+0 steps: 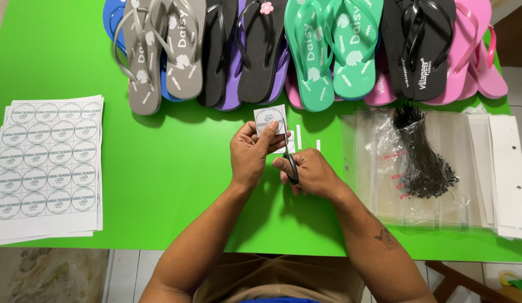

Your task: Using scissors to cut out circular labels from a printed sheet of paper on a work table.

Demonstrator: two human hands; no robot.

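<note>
My left hand [249, 154] pinches a small white paper square with a round printed label [267, 119], held above the green table [176, 163]. My right hand [308, 173] grips black-handled scissors [289, 160] whose blades point up into the paper's right edge. A second cut label [288, 142] lies just behind my hands. Thin white paper strips [298, 136] lie on the table beside it.
A stack of printed sheets with rows of round labels [46, 168] lies at the left. Several pairs of flip-flops [306, 50] in grey, black, purple, teal and pink line the far edge. At the right lie clear plastic bags [440, 168], a bundle of black tag fasteners [426, 160] and white cards [508, 174].
</note>
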